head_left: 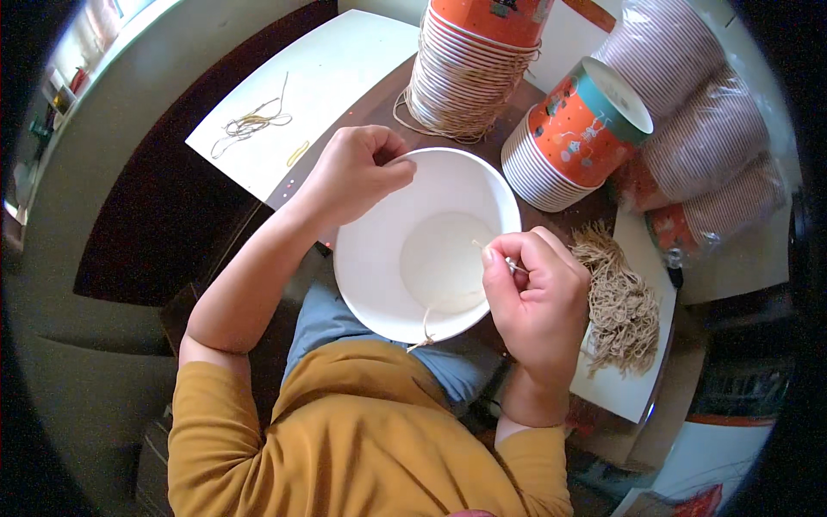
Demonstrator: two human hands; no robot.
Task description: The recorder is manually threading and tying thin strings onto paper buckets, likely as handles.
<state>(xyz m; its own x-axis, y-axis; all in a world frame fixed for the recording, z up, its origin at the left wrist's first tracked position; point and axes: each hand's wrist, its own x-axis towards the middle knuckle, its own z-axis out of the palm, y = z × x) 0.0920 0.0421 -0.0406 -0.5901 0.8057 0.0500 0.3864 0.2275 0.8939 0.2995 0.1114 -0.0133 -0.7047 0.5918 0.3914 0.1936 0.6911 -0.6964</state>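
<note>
A white-lined paper bucket [369, 250] rests tilted against my lap, its mouth facing me. My left hand [357, 172] is closed on its far left rim, thumb and fingers pinching the edge. At the near rim hangs a short knotted piece of twine [424, 336]. My right hand [541, 289] is over the bucket's right side, thumb and forefinger pinching a thin twine end [479, 245]. Something small and shiny, perhaps metal, shows between its curled fingers; its kind cannot be made out.
Beyond the bucket stands a tall stack of nested buckets [472, 82], twine hanging round it. A shorter orange-and-green stack [556, 159] is to its right, near plastic-wrapped stacks [702, 129]. A twine bundle [618, 306] lies at right; loose strands [251, 125] lie on the left white board [345, 52].
</note>
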